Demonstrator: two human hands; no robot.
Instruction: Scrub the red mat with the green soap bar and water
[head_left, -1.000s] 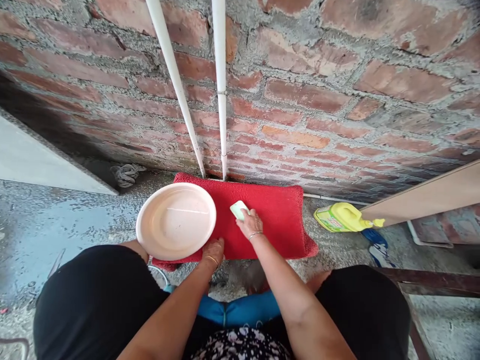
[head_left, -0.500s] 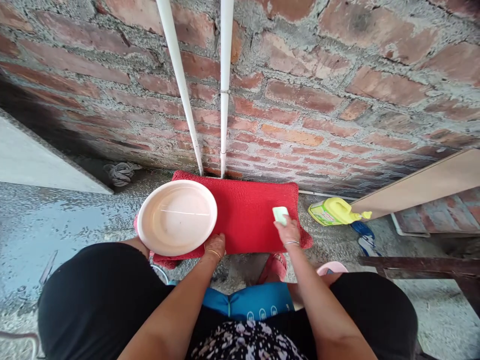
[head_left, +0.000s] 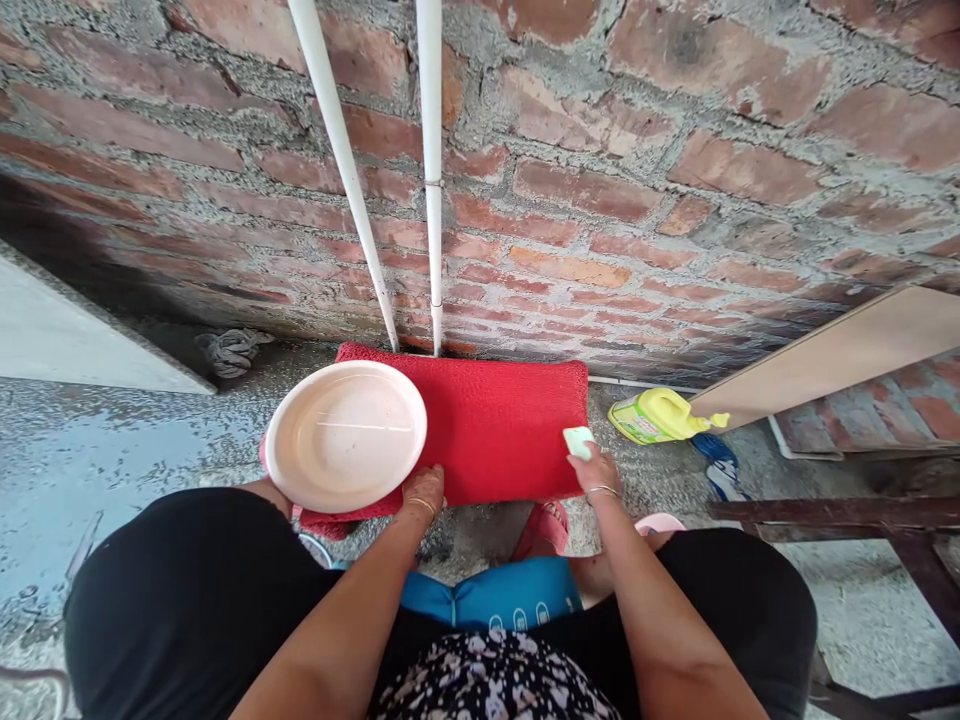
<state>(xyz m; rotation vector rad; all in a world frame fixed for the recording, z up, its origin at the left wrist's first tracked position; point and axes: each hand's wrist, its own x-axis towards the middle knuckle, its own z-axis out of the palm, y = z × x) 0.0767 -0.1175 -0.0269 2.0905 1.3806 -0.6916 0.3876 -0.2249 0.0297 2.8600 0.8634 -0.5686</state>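
Pinching the bar, which juts ahead and leftward, the right hand is at the cloth; whether the left hand grips is unclear.

Red cloth, pale basin on it

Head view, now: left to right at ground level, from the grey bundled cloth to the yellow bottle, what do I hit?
Grey bundled cloth → pale pink basin → pale green bar, held by the right hand → yellow bottle.
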